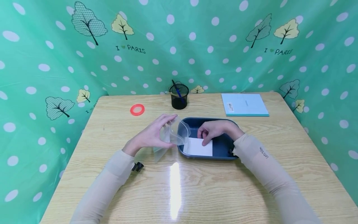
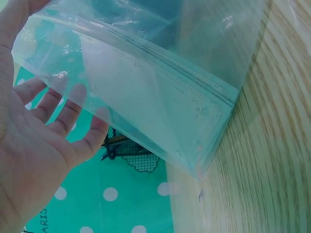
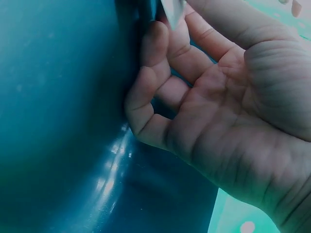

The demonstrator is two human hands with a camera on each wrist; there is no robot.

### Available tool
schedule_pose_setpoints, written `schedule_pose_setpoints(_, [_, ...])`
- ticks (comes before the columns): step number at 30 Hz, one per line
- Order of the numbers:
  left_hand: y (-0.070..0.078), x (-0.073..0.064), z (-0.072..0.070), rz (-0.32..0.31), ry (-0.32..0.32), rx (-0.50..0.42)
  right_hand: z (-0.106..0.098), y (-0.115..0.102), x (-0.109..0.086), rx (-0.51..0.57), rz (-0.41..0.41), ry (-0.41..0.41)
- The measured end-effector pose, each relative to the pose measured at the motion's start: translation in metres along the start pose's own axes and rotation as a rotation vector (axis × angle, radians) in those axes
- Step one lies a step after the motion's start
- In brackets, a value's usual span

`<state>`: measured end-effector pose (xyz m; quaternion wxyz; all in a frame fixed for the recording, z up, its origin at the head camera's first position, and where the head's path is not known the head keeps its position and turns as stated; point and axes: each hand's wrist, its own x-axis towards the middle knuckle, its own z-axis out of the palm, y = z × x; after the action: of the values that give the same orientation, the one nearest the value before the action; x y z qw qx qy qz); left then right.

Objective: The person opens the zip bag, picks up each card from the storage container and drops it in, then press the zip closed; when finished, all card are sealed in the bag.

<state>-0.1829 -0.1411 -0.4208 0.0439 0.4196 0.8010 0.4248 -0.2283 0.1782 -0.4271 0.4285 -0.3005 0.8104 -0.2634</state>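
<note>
My left hand (image 1: 155,132) holds a clear plastic bag (image 1: 179,134) between the thumb and spread fingers, its mouth gaping toward a dark blue tray (image 1: 225,144). Inside the bag, the left wrist view shows several pale cards (image 2: 160,92) with a decorated border. Over the tray, my right hand (image 1: 214,129) pinches a white card (image 1: 197,148) at its edge, with fingers bent. Only a corner of the card (image 3: 173,12) shows in the right wrist view, at the fingertips, with the other fingers (image 3: 138,99) curled beside the tray wall.
A black mesh pen cup (image 1: 179,101) with pens stands at the back. A red tape roll (image 1: 133,110) lies back left, and a light blue notebook (image 1: 244,105) back right. Near my left sleeve is a small black object (image 1: 138,167). A green dotted curtain (image 1: 179,46) hangs behind the table.
</note>
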Motion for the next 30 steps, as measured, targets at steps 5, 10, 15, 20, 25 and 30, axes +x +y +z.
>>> schedule_pose_setpoints(5, [0.001, -0.001, -0.002, -0.005, -0.002, 0.019, -0.004, -0.003, -0.007, -0.011, 0.017, 0.034])
schedule_pose_setpoints(10, [0.001, -0.002, -0.004, -0.012, 0.003, 0.031, -0.008, -0.008, -0.012, 0.008, 0.023, 0.058])
schedule_pose_setpoints(15, [0.001, -0.003, -0.005, -0.023, -0.001, 0.030, -0.010, -0.015, -0.018, 0.021, 0.058, 0.078])
schedule_pose_setpoints(20, [0.000, -0.002, -0.005, -0.017, 0.001, 0.028, -0.013, -0.020, -0.026, 0.019, 0.051, 0.102])
schedule_pose_setpoints(25, [0.000, -0.001, -0.005, -0.023, 0.001, 0.036, -0.017, -0.025, -0.034, -0.002, 0.004, 0.137])
schedule_pose_setpoints(30, [0.002, -0.003, -0.007, -0.032, -0.001, 0.044, -0.021, -0.031, -0.044, 0.022, -0.003, 0.161])
